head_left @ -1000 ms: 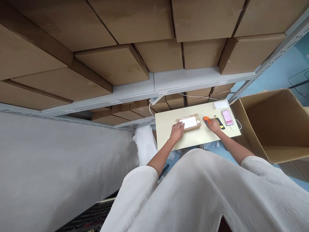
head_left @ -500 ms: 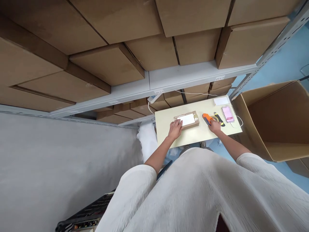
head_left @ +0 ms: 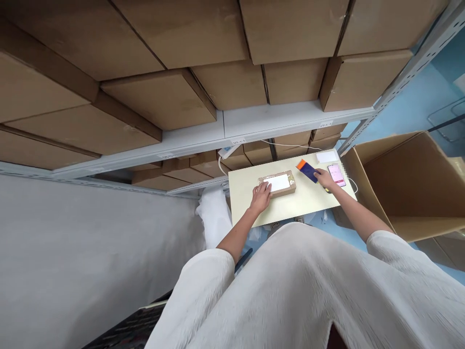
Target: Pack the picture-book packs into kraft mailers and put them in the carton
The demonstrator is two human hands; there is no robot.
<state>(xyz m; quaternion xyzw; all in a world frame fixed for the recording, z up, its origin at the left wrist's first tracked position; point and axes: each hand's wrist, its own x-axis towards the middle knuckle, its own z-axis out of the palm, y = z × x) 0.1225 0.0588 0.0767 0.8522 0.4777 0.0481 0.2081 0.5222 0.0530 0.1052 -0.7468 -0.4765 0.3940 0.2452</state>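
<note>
A small brown cardboard box (head_left: 285,191) with clear tape and a white label (head_left: 279,182) lies on the pale yellow tabletop (head_left: 241,194). My left hand (head_left: 260,196) rests on the box's left end, fingers spread over the label's edge. To the right, my right hand (head_left: 324,178) is closed on a dark blue and orange tool (head_left: 307,170), which is tilted above the table. Just beside that hand lies a phone with a pink screen (head_left: 336,175). Part of a yellow and black object shows beneath the right hand.
Shelves (head_left: 276,116) stacked with cardboard boxes (head_left: 228,85) rise behind the table. A large open carton (head_left: 414,179) stands at its right. White wrapping (head_left: 214,215) hangs at the left, and a white card (head_left: 327,156) lies at the back right.
The right hand has raised and turned the orange and blue tool, so its dark blue side now shows. The left hand stays on the box. The camera view has shifted a little.
</note>
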